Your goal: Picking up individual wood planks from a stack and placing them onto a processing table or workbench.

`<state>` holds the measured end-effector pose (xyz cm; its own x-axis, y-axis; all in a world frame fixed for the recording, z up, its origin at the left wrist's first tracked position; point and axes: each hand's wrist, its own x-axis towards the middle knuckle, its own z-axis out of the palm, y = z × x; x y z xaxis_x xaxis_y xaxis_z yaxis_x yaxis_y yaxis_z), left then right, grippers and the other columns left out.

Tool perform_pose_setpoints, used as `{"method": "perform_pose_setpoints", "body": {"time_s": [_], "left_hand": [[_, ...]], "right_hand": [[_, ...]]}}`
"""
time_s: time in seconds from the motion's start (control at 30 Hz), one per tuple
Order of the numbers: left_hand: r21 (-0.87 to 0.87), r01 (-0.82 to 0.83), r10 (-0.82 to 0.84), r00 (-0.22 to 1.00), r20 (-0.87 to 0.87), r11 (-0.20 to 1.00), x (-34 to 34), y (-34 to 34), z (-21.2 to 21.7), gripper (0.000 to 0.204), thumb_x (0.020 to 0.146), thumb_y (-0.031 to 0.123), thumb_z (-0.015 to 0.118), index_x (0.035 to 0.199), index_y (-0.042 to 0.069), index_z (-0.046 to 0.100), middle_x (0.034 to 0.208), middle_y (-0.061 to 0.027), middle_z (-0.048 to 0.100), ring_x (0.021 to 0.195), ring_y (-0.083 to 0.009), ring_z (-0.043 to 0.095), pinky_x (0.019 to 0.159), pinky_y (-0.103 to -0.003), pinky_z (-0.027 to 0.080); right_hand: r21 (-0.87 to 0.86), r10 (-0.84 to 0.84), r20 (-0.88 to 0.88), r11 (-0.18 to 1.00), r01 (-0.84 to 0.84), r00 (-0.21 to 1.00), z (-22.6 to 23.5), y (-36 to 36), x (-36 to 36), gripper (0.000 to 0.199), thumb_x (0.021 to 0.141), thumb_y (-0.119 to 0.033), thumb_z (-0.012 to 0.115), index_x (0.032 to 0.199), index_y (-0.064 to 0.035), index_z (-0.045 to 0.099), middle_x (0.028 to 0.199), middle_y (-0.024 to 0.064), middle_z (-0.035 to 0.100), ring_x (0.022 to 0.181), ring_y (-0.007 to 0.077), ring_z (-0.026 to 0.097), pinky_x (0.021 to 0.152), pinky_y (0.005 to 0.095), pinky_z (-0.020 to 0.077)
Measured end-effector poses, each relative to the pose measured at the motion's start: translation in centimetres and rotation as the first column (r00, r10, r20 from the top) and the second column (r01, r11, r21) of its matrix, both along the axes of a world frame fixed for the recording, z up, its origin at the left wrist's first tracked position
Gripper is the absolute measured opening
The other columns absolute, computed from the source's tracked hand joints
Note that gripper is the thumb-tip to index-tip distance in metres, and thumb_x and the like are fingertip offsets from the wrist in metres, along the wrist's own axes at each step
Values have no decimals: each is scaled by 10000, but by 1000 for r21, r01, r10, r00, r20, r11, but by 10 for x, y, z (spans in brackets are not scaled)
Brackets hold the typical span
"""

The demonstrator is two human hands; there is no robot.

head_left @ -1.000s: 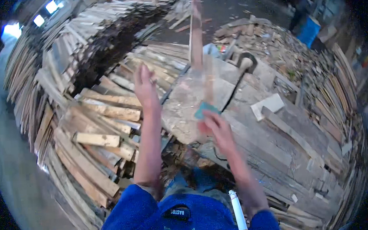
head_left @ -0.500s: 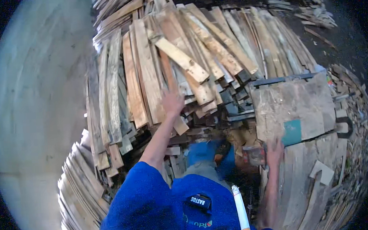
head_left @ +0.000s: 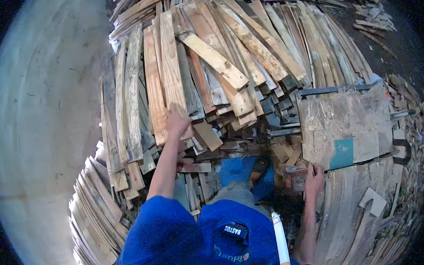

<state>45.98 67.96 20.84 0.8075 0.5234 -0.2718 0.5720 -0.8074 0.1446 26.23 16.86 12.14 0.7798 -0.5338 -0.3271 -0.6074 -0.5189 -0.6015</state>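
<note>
Left hand (head_left: 176,121) gripping plank (head_left: 171,81) amid stacked boards (head_left: 245,48), right hand (head_left: 314,178) fingers curled at worktable (head_left: 347,119) corner

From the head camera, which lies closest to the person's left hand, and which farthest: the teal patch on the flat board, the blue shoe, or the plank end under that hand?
From the left hand:
1. Plank end, directly under the hand, in the stack ahead.
2. Blue shoe, lower right, on the floor between the piles.
3. Teal patch, far right, beside the right hand.
</note>
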Motion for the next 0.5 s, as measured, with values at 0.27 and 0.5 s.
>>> {"method": "perform_pose_setpoints", "body": {"time_s": [0.27, 0.5], "left_hand": [[-895, -328, 404, 895, -192, 302, -41, -47, -64, 570, 842, 288, 815, 1248, -54, 610, 1084, -158, 722, 917, -275, 726, 810, -412, 595], [-936, -328, -184, 920, -347, 124, -145, -213, -30, 500, 889, 267, 754, 1308, 22, 636, 1244, -84, 690, 1135, -213, 634, 967, -362, 522]], "right_hand": [[-54, 84, 140, 996, -77, 987, 1, -2, 0, 424, 964, -338, 642, 1176, 29, 660, 1136, 242, 666, 1074, 418, 609, 952, 458, 465], [304, 385, 158, 857, -415, 909, 103, 55, 44, 463, 924, -377, 672, 1144, 31, 670, 1086, 262, 691, 1011, 419, 665, 907, 436, 520]]}}
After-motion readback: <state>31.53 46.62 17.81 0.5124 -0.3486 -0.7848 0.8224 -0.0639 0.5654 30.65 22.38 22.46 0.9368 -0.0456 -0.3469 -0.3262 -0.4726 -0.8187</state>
